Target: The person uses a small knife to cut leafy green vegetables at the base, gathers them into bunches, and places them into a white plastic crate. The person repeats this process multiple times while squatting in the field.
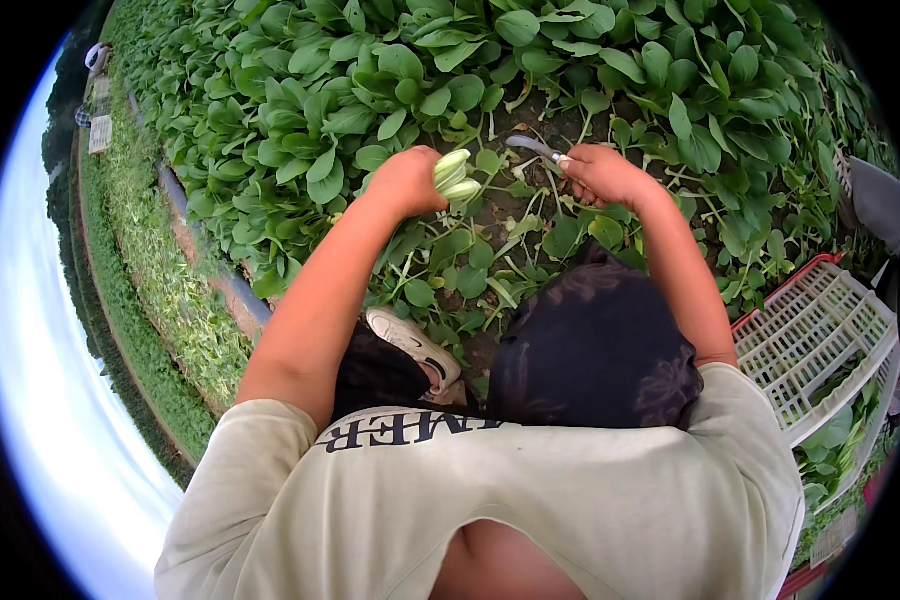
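My left hand [408, 182] grips a small bunch of cut leafy greens [456, 177], their pale stem ends pointing right. The leaves of that bunch blend with the plants behind, so I cannot tell where they end. In my right hand [598, 174] is a small knife with a curved blade [532, 144], its tip towards the left. A gap of bare soil [521, 124] lies between the two hands, strewn with loose leaves and stem scraps [521, 225]. Dense standing greens [330, 120] rise beyond and to the left of my hands.
A pale plastic crate [810, 345] with slatted sides holds cut greens [832, 442] at my right. A dark pipe [187, 217] runs along the bed's left side. My shoe [412, 345] stands among the scraps. More pale crates [100, 133] are far left.
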### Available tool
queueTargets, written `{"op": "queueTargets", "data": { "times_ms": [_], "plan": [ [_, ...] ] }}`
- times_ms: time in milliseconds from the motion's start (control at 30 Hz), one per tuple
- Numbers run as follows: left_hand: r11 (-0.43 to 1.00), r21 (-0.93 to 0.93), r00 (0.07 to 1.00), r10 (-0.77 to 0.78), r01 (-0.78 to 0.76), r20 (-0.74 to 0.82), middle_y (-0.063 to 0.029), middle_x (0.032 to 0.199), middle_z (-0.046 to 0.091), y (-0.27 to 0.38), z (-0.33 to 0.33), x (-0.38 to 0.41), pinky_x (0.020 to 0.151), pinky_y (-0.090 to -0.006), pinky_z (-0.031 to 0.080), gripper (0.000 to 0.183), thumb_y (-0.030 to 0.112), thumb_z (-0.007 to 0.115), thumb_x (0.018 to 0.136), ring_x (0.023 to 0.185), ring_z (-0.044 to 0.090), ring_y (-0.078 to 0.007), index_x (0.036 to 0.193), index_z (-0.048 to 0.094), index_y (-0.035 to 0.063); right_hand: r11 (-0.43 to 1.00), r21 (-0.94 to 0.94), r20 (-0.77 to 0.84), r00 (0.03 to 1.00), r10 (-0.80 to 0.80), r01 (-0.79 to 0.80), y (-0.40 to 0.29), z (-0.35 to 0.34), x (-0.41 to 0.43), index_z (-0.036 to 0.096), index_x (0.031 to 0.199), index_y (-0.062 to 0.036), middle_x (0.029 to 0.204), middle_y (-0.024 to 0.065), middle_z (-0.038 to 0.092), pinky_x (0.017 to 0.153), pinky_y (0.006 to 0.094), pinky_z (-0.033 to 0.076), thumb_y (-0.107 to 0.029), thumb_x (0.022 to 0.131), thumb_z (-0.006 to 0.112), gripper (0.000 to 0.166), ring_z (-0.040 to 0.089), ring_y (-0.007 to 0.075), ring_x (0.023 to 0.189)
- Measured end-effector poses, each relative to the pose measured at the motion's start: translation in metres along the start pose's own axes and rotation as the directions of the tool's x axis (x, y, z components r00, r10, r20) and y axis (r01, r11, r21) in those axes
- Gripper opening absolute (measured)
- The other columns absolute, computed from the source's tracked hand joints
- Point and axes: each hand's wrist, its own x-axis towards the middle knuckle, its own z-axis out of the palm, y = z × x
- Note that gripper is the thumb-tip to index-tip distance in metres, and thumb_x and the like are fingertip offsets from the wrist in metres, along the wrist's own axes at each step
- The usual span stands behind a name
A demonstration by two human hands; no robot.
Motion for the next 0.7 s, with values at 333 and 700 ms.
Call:
{"op": "queueTargets", "data": {
  "times_ms": [333,700],
  "plan": [
    [0.965,0.254,0.975,0.117,-0.067,-0.187,-0.0085,0.14,0.049,0.054,0.006,-0.008,0.079,-0.0401,0.055,0.039,0.009,0.072,0.065,0.096,0.066,-0.029,0.103,0.061,0.0029,0.917,-0.376,-0.369,0.886,-0.281,0.134,0.003,0.074,0.06,0.058,0.101,0.0033,0.099,0.0258,0.065,0.084,0.0496,0.049,-0.029,0.096,0.051,0.033,0.061,0.0436,0.095],
    [0.913,0.365,0.98,-0.199,0.179,0.017,-0.0104,0.128,0.057,0.02,0.019,0.058,0.084,-0.0402,0.056,0.038,0.007,0.072,0.069,0.109,0.064,-0.0274,0.107,0.067,0.0064,0.894,-0.438,-0.256,0.94,-0.225,0.095,0.011,0.079,0.086,0.06,0.105,0.0045,0.099,0.0261,0.066,0.083,0.0483,0.05,-0.029,0.095,0.051,0.037,0.064,0.0415,0.093]
  ]
}}
